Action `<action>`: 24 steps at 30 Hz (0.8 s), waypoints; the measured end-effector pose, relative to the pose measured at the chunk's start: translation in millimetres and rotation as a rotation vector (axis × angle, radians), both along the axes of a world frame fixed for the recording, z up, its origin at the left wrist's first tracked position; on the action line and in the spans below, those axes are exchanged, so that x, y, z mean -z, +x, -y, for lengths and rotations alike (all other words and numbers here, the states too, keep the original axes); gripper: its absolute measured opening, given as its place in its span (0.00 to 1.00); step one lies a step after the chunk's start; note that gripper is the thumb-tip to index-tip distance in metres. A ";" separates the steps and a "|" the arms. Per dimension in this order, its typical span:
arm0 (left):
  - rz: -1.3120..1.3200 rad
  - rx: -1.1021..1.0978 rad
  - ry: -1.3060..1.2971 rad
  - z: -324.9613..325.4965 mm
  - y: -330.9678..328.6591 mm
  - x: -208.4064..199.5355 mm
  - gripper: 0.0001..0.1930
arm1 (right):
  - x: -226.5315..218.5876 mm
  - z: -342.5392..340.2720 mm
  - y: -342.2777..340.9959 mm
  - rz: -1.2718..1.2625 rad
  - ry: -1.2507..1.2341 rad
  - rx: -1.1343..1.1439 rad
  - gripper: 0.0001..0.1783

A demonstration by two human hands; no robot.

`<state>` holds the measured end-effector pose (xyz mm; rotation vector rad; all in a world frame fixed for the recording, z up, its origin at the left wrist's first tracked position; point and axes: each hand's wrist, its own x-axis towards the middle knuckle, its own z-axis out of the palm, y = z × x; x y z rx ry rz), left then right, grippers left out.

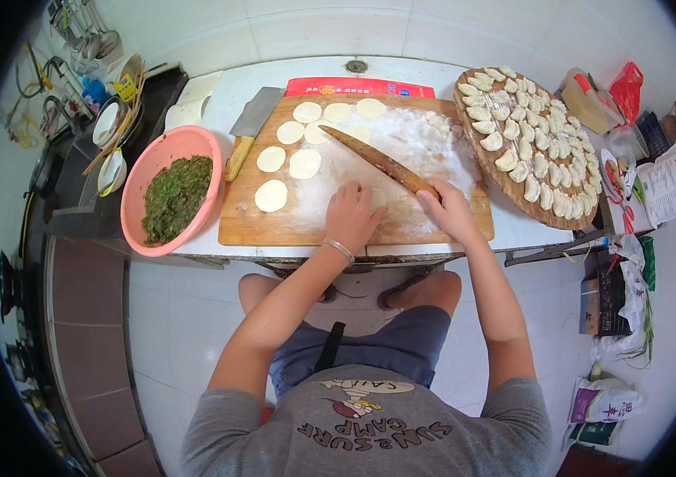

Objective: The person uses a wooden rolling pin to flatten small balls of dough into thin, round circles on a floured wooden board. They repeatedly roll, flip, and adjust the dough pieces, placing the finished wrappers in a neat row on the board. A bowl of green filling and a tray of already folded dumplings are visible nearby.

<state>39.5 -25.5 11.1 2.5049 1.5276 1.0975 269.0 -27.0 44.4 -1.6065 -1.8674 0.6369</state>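
My right hand (pixel 451 213) is closed round the near end of a long, tapered wooden rolling pin (pixel 377 159). The pin slants across the floured cutting board (pixel 258 230), its far tip over a dough wrapper at the upper left. On the board's near half, my left hand (pixel 351 215) pinches a small dough round (pixel 377 199) between thumb and fingers, which partly cover it. Several flat, round dough wrappers (pixel 272 195) lie on the left side of the board, some overlapping. Small dough pieces (pixel 441 123) rest in the flour at the far right.
Left of the board stands a pink basin (pixel 133 191) of green filling. A cleaver (pixel 257 115) lies by the board's far left corner. At the right, a round wooden board (pixel 572 219) holds rows of dumplings (pixel 544 167). A red packet (pixel 360 86) lies behind.
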 end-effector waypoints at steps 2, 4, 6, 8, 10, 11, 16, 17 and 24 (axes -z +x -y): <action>-0.135 -0.139 -0.161 -6.0 16.2 0.1 0.20 | 0.5 0.2 4.7 -0.017 0.019 0.030 0.19; -0.194 -0.208 -0.246 -7.6 26.2 -0.1 0.19 | 2.8 1.2 8.0 -0.028 0.045 0.053 0.19; -0.175 -0.205 -0.257 -7.5 32.5 -0.6 0.19 | 9.0 2.2 14.9 -0.049 0.058 0.065 0.19; -0.069 -0.154 -0.347 -13.9 28.2 5.4 0.17 | 15.9 2.5 18.5 -0.083 0.059 0.078 0.19; 0.092 -0.098 -0.479 -19.6 20.4 6.7 0.15 | 19.5 2.7 20.6 -0.122 0.045 0.094 0.19; 0.201 -0.069 -0.566 -21.5 15.0 5.2 0.14 | 19.7 3.0 20.8 -0.130 0.053 0.097 0.19; 0.332 0.010 -0.322 -37.2 -8.4 -23.3 0.09 | 20.9 4.3 24.4 -0.139 0.128 0.122 0.19; 0.221 0.013 -0.251 -40.1 -10.4 -29.8 0.09 | 21.2 4.0 23.8 -0.138 0.122 0.127 0.19; 0.020 0.110 -0.250 -28.8 -22.3 -35.8 0.18 | 21.1 4.0 27.9 -0.117 0.120 0.141 0.18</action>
